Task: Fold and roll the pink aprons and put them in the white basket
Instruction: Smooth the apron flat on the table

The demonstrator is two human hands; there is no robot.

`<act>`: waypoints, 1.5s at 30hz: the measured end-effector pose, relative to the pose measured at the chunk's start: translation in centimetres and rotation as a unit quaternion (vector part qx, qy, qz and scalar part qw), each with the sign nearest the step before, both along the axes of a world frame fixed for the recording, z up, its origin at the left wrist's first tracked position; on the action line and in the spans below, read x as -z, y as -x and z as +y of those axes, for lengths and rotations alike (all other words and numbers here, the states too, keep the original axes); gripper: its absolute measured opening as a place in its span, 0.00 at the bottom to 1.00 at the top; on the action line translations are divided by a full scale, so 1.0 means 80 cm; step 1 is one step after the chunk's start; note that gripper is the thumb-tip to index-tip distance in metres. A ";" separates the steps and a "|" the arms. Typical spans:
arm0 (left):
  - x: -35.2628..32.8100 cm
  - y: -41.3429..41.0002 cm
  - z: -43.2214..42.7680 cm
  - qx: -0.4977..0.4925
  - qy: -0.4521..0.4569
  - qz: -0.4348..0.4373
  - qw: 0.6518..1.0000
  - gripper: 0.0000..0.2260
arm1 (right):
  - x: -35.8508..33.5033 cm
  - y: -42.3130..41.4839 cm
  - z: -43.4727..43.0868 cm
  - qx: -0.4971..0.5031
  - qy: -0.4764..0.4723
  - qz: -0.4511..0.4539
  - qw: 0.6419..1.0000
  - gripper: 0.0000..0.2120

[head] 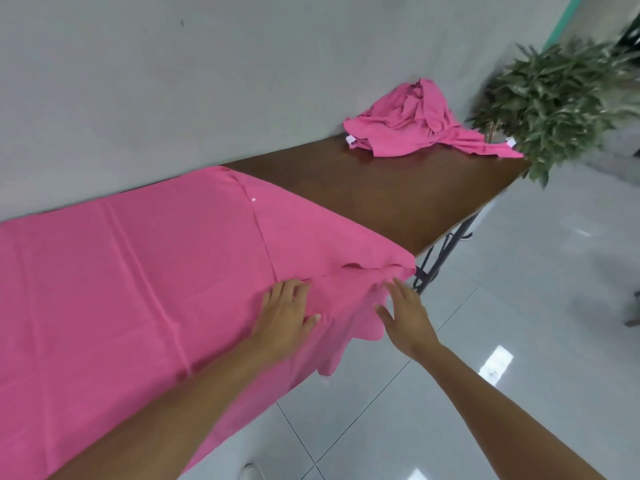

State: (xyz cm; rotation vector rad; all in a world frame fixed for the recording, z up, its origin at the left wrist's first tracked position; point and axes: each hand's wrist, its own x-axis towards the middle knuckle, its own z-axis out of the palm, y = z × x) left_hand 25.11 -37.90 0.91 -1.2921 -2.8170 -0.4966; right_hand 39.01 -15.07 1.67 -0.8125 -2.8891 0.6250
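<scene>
On the brown wooden table (381, 188), along the stretch closest to the person, one pink apron (138, 271) lay spread out flat, and it covered that part of the tabletop from the back edge right over to the front edge! Its cloth spilled over the table's front edge and hung down in soft ripples. A tiny white button (253, 199) showed on it, toward the table's back edge, beside a seam that ran across the cloth.

The left hand (285, 313) was down on the apron near the table's front edge, palm flat, fingers straight and slightly spread, pressing the fabric and grasping nothing. The right hand (405, 313) hovered just off the table's front edge, fingers stretched out and relaxed, nothing held. Its fingertips reached the drooping corner of the apron, though whether they really touched the cloth could not be told. Between the two hands a fold of the apron bunched up at the table's edge.

Up at the table's far end sat a crumpled heap of pink aprons (415, 123), well apart from the spread one, with bare brown tabletop between them. Small white tags (350, 138) peeked out of the heap. A leafy green plant (554, 98) stood just past that far end of the table. Black folding legs (443, 251) showed under the table, above a glossy white tiled floor (519, 306).
</scene>
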 end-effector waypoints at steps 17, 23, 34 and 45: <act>0.029 0.032 0.040 0.064 -0.086 0.031 0.994 0.09 | -0.005 0.097 0.074 -0.123 -0.105 0.081 0.984 0.13; 0.029 0.032 0.039 0.059 -0.084 0.026 0.994 0.08 | -0.007 0.143 0.044 -0.256 -0.117 0.154 0.947 0.08; 0.026 0.030 0.038 0.046 -0.048 0.008 0.998 0.17 | -0.031 0.209 0.138 -0.179 -0.067 0.131 0.973 0.20; 0.021 0.027 0.042 0.007 0.010 -0.009 1.000 0.23 | -0.004 0.270 0.262 -0.168 -0.068 0.009 0.983 0.27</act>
